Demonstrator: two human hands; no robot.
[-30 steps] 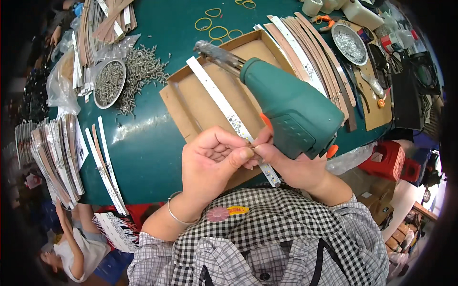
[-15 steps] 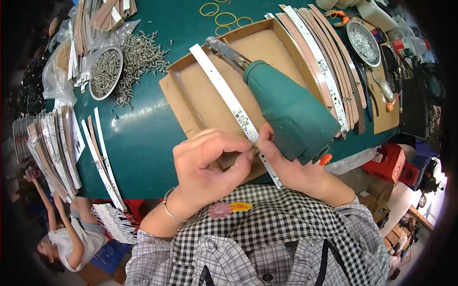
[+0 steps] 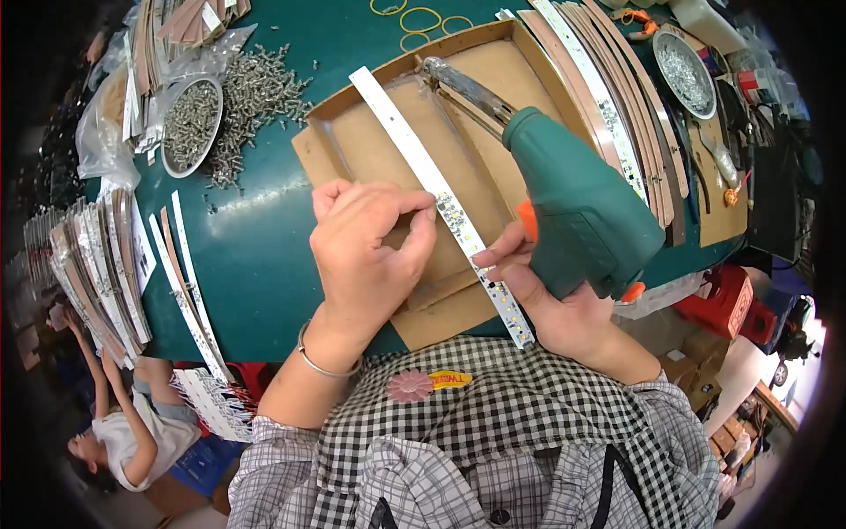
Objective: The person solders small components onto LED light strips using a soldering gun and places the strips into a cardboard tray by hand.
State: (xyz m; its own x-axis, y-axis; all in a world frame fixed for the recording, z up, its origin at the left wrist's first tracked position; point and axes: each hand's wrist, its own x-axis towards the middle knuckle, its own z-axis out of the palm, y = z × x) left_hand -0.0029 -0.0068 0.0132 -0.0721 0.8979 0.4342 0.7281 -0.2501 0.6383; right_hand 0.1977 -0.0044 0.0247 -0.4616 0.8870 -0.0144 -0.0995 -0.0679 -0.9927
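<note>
While hdwr (image 3: 192, 122) fills bowl (image 3: 181, 172), L hand (image 3: 363, 242) pinches, contents unclear; R hand (image 3: 555, 309) grips gun (image 3: 589, 212).

Yellow rubber bands (image 3: 420, 33) lie loose on the green table (image 3: 260, 264).

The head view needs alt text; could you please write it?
A person's right hand holds a green tool beside a white strip lying across a cardboard tray; the left hand is near the strip's other side. Small metal parts lie heaped at left.
</note>
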